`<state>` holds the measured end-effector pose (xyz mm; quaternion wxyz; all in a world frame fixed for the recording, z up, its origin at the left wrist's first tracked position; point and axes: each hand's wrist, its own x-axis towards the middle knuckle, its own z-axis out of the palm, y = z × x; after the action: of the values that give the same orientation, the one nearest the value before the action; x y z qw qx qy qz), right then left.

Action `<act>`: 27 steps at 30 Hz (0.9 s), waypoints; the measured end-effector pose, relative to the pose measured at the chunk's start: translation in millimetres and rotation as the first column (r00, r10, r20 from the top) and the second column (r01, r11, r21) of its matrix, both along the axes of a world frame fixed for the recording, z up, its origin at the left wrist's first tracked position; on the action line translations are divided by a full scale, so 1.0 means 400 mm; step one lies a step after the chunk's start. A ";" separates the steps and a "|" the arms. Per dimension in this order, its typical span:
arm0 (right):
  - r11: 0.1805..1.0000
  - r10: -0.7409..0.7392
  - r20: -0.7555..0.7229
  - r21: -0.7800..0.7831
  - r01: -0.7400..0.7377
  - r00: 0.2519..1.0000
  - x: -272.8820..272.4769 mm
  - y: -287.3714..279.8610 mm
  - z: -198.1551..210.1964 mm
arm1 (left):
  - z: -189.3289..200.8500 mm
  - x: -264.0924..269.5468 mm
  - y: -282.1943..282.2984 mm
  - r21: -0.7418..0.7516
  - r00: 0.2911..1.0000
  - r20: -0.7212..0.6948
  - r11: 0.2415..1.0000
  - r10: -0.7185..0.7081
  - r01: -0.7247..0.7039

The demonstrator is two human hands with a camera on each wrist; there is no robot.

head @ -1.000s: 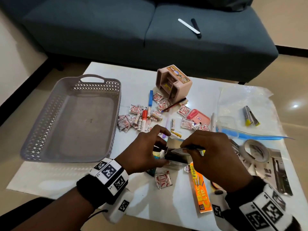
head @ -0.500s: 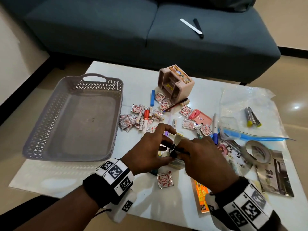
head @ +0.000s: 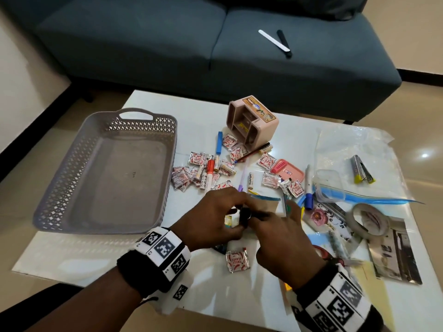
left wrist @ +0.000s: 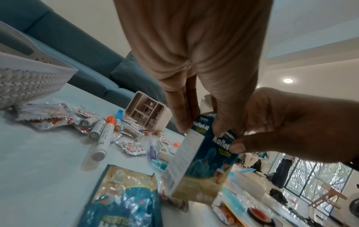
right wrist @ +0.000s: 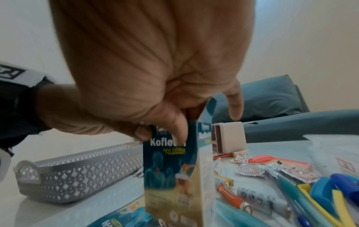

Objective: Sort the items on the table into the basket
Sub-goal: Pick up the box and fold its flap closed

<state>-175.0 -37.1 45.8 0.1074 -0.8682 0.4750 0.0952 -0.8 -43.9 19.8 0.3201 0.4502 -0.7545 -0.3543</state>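
Observation:
A few dark blue Koflet hot-drink sachets [left wrist: 202, 161] [right wrist: 167, 165] stand upright as a bunch just above the table. Both hands pinch their top edge. My left hand [head: 236, 212] [left wrist: 204, 122] grips it from the left with thumb and fingers. From the right, my right hand [head: 261, 216] [right wrist: 198, 121] pinches the same edge, its thumb on the printed face. In the head view the hands hide most of the sachets [head: 231, 220]. The grey lattice basket [head: 172, 164] [right wrist: 77, 176] lies to the left with nothing in it.
Chilli-flake sachets [head: 237, 259], batteries and markers lie scattered between the basket and a pink organiser box [head: 251, 125]. To the right are a tape roll [head: 366, 219], a stapler [head: 360, 172] and a clear zip bag [head: 354, 149]. Another blue packet [left wrist: 124, 199] lies flat under the hands.
The hands have drawn closer together, and the right hand has slid left, off the orange packet. The sachets, held spread out before, are now bunched between the fingertips.

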 end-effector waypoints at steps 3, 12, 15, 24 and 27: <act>0.989 0.000 0.100 -0.144 0.014 0.995 -0.006 -0.006 -0.020 | 0.009 0.001 -0.009 -0.064 0.996 -0.056 0.996 0.064 -0.068; 0.928 0.056 0.325 -0.365 0.070 0.944 -0.009 -0.016 -0.023 | 0.030 0.016 -0.019 -0.132 0.984 -0.069 0.976 0.165 -0.172; 0.871 0.077 0.590 -0.432 0.233 0.804 -0.009 -0.029 0.005 | 0.032 0.046 -0.034 -0.124 0.960 -0.069 0.952 0.272 -0.279; 0.997 -0.031 0.321 0.081 0.005 0.947 0.068 -0.018 -0.146 | 0.027 0.103 -0.042 -0.105 0.876 -0.010 0.871 0.482 -0.481; 0.998 0.042 0.128 0.040 -0.048 0.991 0.101 -0.008 -0.189 | 0.026 0.099 -0.041 -0.099 0.878 -0.017 0.873 0.478 -0.477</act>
<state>-134.4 -40.5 -29.8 0.1539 -0.8805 0.4454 0.0522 38.9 -60.2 30.1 0.4169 0.6073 -0.6380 -0.2244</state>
